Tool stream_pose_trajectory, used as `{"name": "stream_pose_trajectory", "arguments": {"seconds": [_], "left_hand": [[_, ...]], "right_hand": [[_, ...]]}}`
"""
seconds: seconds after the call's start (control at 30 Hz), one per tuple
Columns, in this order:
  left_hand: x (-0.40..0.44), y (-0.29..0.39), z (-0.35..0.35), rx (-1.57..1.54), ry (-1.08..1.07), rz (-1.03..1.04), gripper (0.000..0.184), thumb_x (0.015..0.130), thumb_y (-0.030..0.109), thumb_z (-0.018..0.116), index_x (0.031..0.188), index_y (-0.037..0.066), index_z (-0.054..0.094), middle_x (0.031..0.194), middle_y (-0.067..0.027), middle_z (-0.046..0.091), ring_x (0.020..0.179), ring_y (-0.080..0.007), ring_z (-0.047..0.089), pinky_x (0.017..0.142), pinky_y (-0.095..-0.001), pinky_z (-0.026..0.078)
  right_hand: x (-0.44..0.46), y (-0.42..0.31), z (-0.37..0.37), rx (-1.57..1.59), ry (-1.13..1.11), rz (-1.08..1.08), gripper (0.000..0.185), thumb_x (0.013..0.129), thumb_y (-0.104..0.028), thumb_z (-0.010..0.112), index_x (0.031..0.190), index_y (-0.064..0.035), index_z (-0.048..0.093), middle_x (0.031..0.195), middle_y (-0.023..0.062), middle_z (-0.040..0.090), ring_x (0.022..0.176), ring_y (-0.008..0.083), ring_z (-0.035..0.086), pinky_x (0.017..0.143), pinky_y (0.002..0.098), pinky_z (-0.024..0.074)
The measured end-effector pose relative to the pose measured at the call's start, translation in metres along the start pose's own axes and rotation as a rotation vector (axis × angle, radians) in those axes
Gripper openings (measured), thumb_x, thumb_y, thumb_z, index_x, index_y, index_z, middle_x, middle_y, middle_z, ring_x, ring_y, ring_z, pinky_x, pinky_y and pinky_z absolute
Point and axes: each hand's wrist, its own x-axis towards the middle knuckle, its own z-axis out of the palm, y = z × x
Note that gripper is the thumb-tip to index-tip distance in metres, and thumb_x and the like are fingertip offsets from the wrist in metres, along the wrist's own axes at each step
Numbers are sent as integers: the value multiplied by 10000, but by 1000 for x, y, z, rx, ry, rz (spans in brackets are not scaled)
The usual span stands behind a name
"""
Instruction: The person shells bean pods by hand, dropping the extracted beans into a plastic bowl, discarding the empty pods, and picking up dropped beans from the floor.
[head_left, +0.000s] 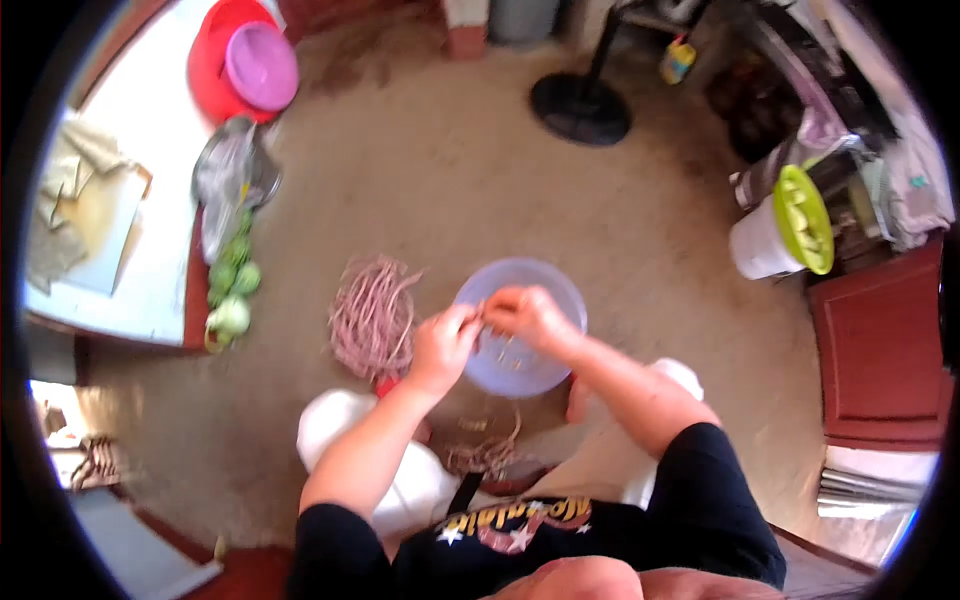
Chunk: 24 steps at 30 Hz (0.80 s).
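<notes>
Fingers of the left hand [440, 354] and right hand [532, 318] are pinching a thin, seemingly beanlike pod [477, 341] above the central plastic basin [512, 379], presumably so it's catching the pieces.

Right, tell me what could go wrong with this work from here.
The left hand works over the rim of the basin, so small pieces might drop outside it. The pile of long reddish strands lies on the bare floor close to the person's left leg, so a shifted foot could crush some.
</notes>
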Motion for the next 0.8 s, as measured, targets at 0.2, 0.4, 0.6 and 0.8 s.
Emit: {"name": "stream_pose_trajectory", "arguments": {"seconds": [0.2, 0.4, 0.6, 0.8], "left_hand": [[-3, -1, 0, 41, -15, -8, 94, 766, 68, 610, 839, 10, 593, 704, -121, 615, 637, -204, 609, 586, -300, 461], [-4, 3, 3, 129, -3, 80, 69, 743, 89, 601, 778, 39, 568, 682, -159, 591, 642, -320, 592, 569, -359, 461], [-3, 21, -4, -179, -70, -123, 40, 770, 25, 597, 779, 10, 561, 648, -76, 604, 613, -156, 599, 566, -271, 471], [11, -21, 1, -752, -168, -422, 145, 829, 120, 523, 944, 38, 555, 797, -10, 566, 714, -94, 516, 627, -231, 404]], "right_hand": [[-6, -11, 0, 11, -4, 32, 136, 795, -135, 577, 793, -1, 602, 664, 29, 587, 615, 81, 549, 557, 238, 459], [-5, 4, 6, -85, 36, -91, 90, 778, -95, 558, 755, -10, 580, 635, 18, 574, 593, 75, 539, 522, 238, 439], [-9, -4, 7, 47, 27, -7, 124, 792, -156, 551, 778, -38, 585, 638, 2, 568, 583, 66, 510, 505, 231, 409], [0, 5, 0, 452, -98, 7, 33, 781, -101, 555, 775, -77, 577, 653, -6, 565, 583, 71, 505, 511, 217, 408]]}}
